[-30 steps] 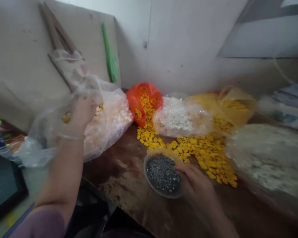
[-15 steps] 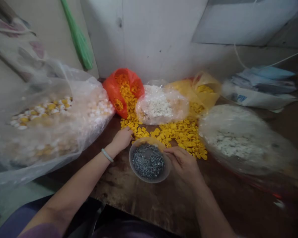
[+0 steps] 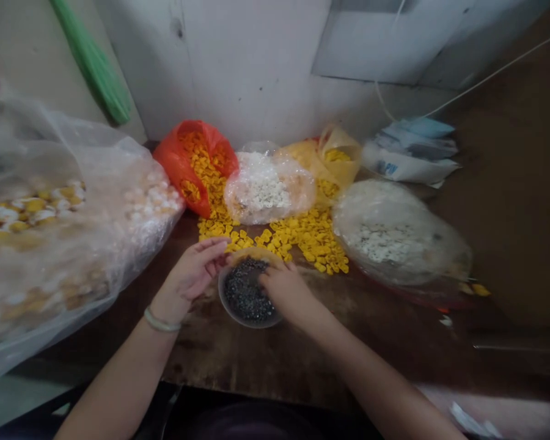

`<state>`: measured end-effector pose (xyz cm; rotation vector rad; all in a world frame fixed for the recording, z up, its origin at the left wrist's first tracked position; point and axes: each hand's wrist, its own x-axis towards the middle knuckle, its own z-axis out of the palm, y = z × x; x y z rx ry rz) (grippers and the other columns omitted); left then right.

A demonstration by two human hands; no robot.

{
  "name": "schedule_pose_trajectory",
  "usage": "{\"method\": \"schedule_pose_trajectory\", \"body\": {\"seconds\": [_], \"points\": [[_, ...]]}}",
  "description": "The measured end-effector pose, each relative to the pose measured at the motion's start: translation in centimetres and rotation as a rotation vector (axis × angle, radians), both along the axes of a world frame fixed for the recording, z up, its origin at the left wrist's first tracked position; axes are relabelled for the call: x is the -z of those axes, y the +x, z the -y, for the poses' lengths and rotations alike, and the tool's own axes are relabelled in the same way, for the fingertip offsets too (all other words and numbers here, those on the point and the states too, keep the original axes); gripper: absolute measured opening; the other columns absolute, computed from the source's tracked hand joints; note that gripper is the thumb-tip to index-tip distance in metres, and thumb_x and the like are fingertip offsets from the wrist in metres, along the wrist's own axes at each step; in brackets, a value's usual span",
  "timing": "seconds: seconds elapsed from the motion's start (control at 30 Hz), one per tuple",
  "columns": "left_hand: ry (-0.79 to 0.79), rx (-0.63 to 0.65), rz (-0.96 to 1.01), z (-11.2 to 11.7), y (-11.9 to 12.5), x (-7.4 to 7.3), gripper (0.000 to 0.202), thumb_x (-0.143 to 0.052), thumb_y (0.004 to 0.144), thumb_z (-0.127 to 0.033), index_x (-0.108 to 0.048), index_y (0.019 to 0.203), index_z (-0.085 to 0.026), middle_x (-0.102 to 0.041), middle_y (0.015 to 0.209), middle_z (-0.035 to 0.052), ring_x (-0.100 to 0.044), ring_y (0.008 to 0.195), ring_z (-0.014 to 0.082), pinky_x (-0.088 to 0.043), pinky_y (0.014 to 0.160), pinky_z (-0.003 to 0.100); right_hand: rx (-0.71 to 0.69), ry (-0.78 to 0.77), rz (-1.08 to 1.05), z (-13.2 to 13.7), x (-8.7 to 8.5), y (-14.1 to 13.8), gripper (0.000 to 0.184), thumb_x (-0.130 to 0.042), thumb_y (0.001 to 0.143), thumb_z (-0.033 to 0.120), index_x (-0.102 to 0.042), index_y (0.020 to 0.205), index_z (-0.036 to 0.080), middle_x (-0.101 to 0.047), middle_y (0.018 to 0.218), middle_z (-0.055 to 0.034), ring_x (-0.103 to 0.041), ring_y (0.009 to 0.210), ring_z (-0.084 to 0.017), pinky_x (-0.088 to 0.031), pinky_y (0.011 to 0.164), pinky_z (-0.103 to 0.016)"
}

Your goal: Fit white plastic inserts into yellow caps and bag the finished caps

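Note:
A clear round bowl (image 3: pixel 238 308) of small dark grey bits stands on the brown table, just in front of a spill of yellow pieces (image 3: pixel 302 235). My right hand (image 3: pixel 286 290) reaches into the bowl from the right, its fingertips down among the dark bits and curled out of sight. Beside the bowl's left rim my left hand (image 3: pixel 195 272) rests with its fingers stretched out and slightly curled, a pale bracelet at the wrist; a yellow piece seems to lie at its fingertips, but blur hides it.
A big clear bag (image 3: pixel 64 226) of white and yellow pieces fills the left. An orange bag (image 3: pixel 183 162), a clear bag of white pieces (image 3: pixel 268 186), a yellow bag (image 3: pixel 337 159) and another clear bag (image 3: pixel 394 235) ring the spill. Folded sacks (image 3: pixel 407 153) lie at the back right.
My left hand left the big bag, went to the yellow pieces, and now sits by the bowl's left rim. My right hand moved from the bowl's right edge into the dark bits.

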<state>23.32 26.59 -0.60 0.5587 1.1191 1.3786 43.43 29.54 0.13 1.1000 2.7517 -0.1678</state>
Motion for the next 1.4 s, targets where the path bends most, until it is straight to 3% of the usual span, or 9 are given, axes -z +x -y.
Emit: {"method": "schedule_pose_trajectory", "body": {"seconds": [0.07,0.17,0.3,0.5,0.63,0.77,0.9,1.17,1.4], "points": [[-0.052,-0.018,0.266,0.5,1.6,-0.7,0.005,-0.069,0.079,-0.012,-0.071,0.084,-0.014,-0.070,0.075,0.0014,-0.066,0.065,0.0079,-0.056,0.066,0.016,-0.004,-0.012,0.024,-0.1,-0.3,-0.5,0.019,-0.053,0.094,0.015,-0.071,0.088,0.016,-0.072,0.092,-0.0104,-0.059,0.100,-0.027,-0.038,0.083,-0.039],[-0.102,0.019,0.435,0.8,3.7,-1.2,0.014,-0.059,0.088,-0.009,-0.070,0.081,-0.012,-0.070,0.073,0.0029,-0.066,0.064,0.0071,-0.056,0.065,0.013,-0.028,-0.024,0.027,-0.3,-0.4,-0.2,0.020,-0.052,0.095,0.016,-0.070,0.087,0.015,-0.072,0.091,-0.0098,-0.059,0.098,-0.026,-0.037,0.081,-0.037],[-0.109,0.057,0.485,0.9,5.0,-1.0,0.015,-0.057,0.089,-0.009,-0.069,0.081,-0.013,-0.071,0.077,0.0028,-0.066,0.062,0.0062,-0.056,0.061,0.011,-0.069,-0.012,-0.046,-0.4,0.3,0.7,0.015,-0.056,0.094,0.016,-0.069,0.087,0.015,-0.072,0.090,-0.0086,-0.059,0.095,-0.025,-0.036,0.079,-0.036],[-0.094,0.052,0.535,1.1,5.1,-0.8,0.018,-0.055,0.087,-0.005,-0.071,0.082,-0.012,-0.071,0.075,0.0024,-0.067,0.064,0.0060,-0.056,0.065,0.010,-0.074,-0.022,-0.116,-0.8,1.5,1.2,0.018,-0.053,0.089,0.007,-0.068,0.082,0.015,-0.071,0.084,-0.0082,-0.060,0.091,-0.023,-0.038,0.080,-0.035],[-0.067,0.063,0.517,1.3,5.0,-0.8,0.017,-0.059,0.081,-0.002,-0.073,0.084,-0.011,-0.073,0.076,0.0030,-0.069,0.067,0.0065,-0.056,0.068,0.011,-0.001,-0.108,-0.292,-0.7,0.9,1.8,0.015,-0.052,0.082,0.006,-0.064,0.086,0.015,-0.070,0.090,-0.0093,-0.060,0.094,-0.024,-0.043,0.080,-0.035],[-0.033,0.035,0.469,1.5,5.0,-0.5,0.007,-0.071,0.074,-0.007,-0.074,0.079,-0.012,-0.073,0.074,0.0017,-0.068,0.066,0.0074,-0.057,0.069,0.014,0.102,-0.248,-0.610,-0.1,-0.3,2.1,0.013,-0.051,0.081,0.009,-0.058,0.086,0.019,-0.066,0.087,-0.0030,-0.059,0.078,-0.016,-0.045,0.070,-0.028],[-0.012,0.006,0.434,1.4,5.0,0.0,0.014,-0.083,0.063,-0.012,-0.073,0.074,-0.014,-0.073,0.071,0.0007,-0.068,0.066,0.0089,-0.057,0.067,0.016,0.154,-0.308,-0.665,0.4,-0.3,2.0,0.012,-0.050,0.081,0.010,-0.055,0.082,0.021,-0.064,0.078,0.0000,-0.059,0.070,-0.015,-0.044,0.063,-0.025],[0.057,-0.075,0.322,1.2,4.8,0.3,0.039,-0.093,0.050,-0.034,-0.078,0.079,-0.012,-0.069,0.065,0.0007,-0.056,0.057,0.0045,-0.045,0.053,0.012,0.241,-0.225,-0.924,0.5,0.2,1.9,0.005,-0.058,0.083,0.017,-0.059,0.082,0.021,-0.069,0.074,-0.0002,-0.065,0.066,-0.015,-0.049,0.061,-0.024],[0.007,-0.050,0.199,1.7,5.7,0.1,0.029,-0.091,0.051,-0.029,-0.079,0.075,-0.019,-0.076,0.078,0.0034,-0.064,0.069,0.0111,-0.050,0.066,0.022,0.306,-0.087,-1.115,1.2,-0.9,1.0,0.007,-0.066,0.083,0.023,-0.059,0.082,0.024,-0.072,0.077,0.0001,-0.071,0.071,-0.016,-0.053,0.063,-0.025]]}}
